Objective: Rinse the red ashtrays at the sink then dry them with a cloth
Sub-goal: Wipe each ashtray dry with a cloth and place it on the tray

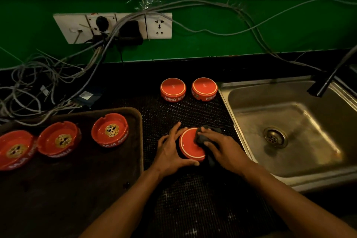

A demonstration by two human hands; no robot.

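Left hand (170,150) cups an upturned red ashtray (190,145) on the black mat (173,114); right hand (220,146) presses a dark cloth (202,137) onto its base. Two more ashtrays (172,89) inverted behind; three upright on tray (135,114); sink (280,121) right.

Dim green wall (251,25) with white socket panel (114,26), tangled cables (48,75), black counter (193,67).

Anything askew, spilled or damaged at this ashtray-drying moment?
The work area looks orderly. The oddity is behind it: a tangle of loose grey cables sprawls from the crowded wall socket panel onto the counter, not far from the sink. Torn clear tape hangs above the panel.
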